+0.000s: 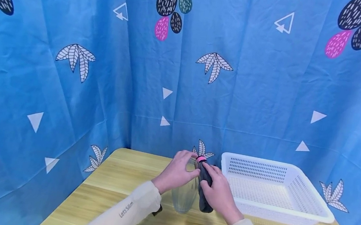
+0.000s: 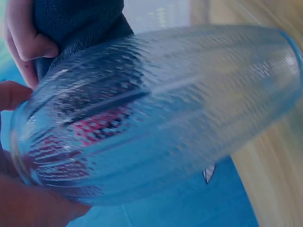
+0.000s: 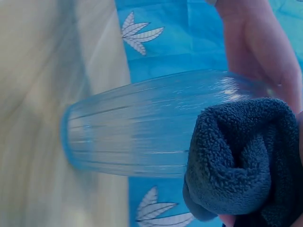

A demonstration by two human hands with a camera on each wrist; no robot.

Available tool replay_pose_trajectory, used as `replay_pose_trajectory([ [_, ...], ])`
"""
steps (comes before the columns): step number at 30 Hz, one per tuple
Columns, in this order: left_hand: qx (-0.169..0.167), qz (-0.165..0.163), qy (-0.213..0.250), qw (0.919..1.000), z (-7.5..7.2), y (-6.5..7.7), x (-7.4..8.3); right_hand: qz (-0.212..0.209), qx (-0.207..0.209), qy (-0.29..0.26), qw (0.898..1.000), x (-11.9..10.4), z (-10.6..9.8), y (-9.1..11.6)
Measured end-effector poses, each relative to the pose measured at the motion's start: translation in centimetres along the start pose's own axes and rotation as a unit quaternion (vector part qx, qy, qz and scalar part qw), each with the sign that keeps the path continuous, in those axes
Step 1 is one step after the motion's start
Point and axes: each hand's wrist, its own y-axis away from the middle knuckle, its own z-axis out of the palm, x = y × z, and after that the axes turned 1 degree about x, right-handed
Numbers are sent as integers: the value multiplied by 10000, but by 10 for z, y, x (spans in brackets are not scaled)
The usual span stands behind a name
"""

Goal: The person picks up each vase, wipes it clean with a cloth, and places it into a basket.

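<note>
A clear ribbed glass vase [image 1: 183, 197] is held by my left hand [image 1: 177, 170], whose fingers and thumb curl round its rim. The left wrist view shows the patterned glass body [image 2: 180, 104] at close range. My right hand [image 1: 219, 194] grips a dark grey terry towel [image 1: 204, 200], bunched lengthwise, with a pink patch at its upper end. The towel's folded lower end [image 3: 236, 165] covers part of the vase in the right wrist view. Towel and vase are side by side near the mouth. Whether the vase's base touches the table cannot be told.
A white perforated plastic basket [image 1: 289, 214] stands on the table to the right of my right hand. The wood-grain table [image 1: 106, 189] extends left of the vase. A blue patterned curtain [image 1: 182, 101] hangs behind the table and at both sides.
</note>
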Motion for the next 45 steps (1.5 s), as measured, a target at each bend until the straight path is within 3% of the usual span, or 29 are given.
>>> replay_pose_trajectory([
  [5,179,-98,-160,9997,4,2,-2,457,-444,69,9979,17,18,11],
  [9,227,-60,-110,9997,7,0,-4,601,-1034,268,9925,32,33,23],
  [12,258,1,16,9997,9,-2,-6,602,-1242,280,9900,41,39,29],
  [16,249,165,173,9994,11,-7,-8,597,-1096,194,9920,45,37,29],
  [22,146,372,152,9991,17,-8,-10,800,-821,19,9934,35,16,19],
  [29,255,235,-77,9994,17,-3,-8,351,82,-284,9989,18,-7,5],
  [33,313,64,-110,9994,14,0,-6,122,191,-375,9990,12,-8,2],
  [41,83,12,142,9999,6,4,0,663,-565,-213,9960,26,17,16],
  [45,-53,23,396,9992,5,5,0,612,-1117,42,9918,41,35,29],
])
